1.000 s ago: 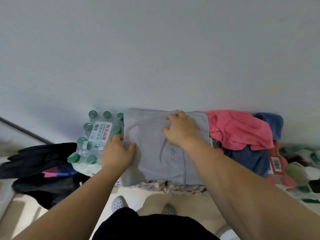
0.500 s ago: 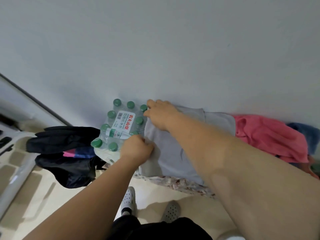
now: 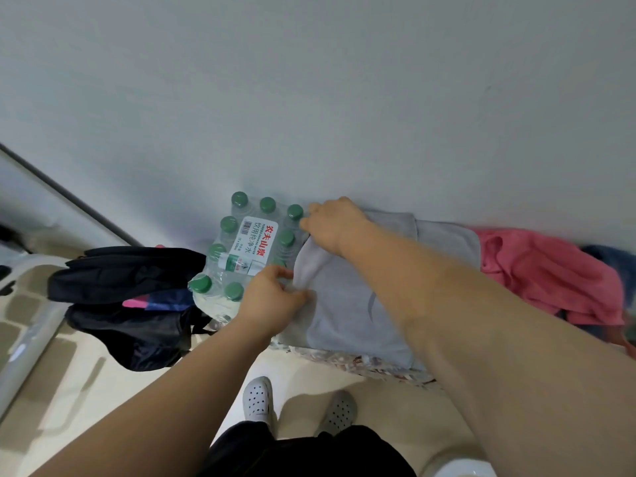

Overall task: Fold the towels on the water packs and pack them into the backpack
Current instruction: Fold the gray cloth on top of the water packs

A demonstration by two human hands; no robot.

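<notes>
Right hand (image 3: 332, 226) shifted to far left corner of grey towel (image 3: 347, 304), corner gripped; near left corner pinched by left hand (image 3: 272, 297), beside water pack (image 3: 254, 242)

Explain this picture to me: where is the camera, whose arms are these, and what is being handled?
No machine here: a person works bare-handed, and the one camera sits on their head, looking down, so both arms reach in from below. The left hand and right hand each grip the left edge of a grey towel spread on the water packs, whose green caps show at its left. A pink towel lies crumpled to its right. The black backpack sits on the floor to the left.
</notes>
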